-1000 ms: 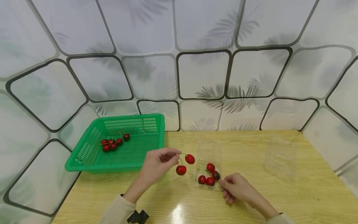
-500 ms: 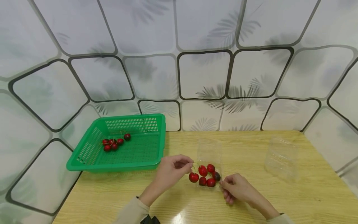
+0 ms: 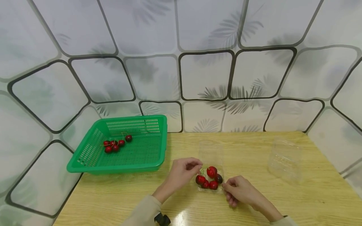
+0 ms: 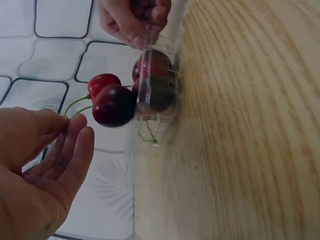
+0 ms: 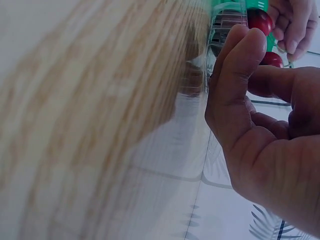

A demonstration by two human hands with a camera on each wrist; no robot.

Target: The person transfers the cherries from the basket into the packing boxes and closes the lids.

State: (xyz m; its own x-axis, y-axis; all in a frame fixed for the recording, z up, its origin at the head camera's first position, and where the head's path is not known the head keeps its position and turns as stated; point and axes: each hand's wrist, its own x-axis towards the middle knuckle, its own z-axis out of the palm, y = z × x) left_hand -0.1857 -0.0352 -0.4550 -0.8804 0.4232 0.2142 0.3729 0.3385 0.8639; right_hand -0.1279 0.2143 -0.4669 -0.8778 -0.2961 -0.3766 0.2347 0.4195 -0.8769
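Fingers of the left hand (image 3: 182, 171) pinch the stems (image 4: 75, 102) of two cherries (image 4: 114, 106) at the mouth of an open clear box (image 3: 211, 155), lower centre of the head view; those of the right hand (image 3: 240, 189) pinch its right edge. A green basket (image 3: 141, 157) stands centre left.

Cherry pair (image 4: 114, 106): red to dark maroon. Stems (image 4: 76, 101): light green. Darkest cherry (image 3: 219, 178): near-black. Clamshell container (image 3: 211, 151): colourless, transparent. Spare container (image 3: 284, 160): likewise. Basket (image 3: 118, 169): solid green. Tabletop (image 3: 249, 147): yellow-tan, streaked wood-grain pattern. Wall covering (image 3: 207, 75): off-white to pale grey, rounded cells outlined in black and grey, overprinted with grey palm leaves. Sleeve (image 3: 145, 210): beige. Wrist device (image 3: 162, 219): black.
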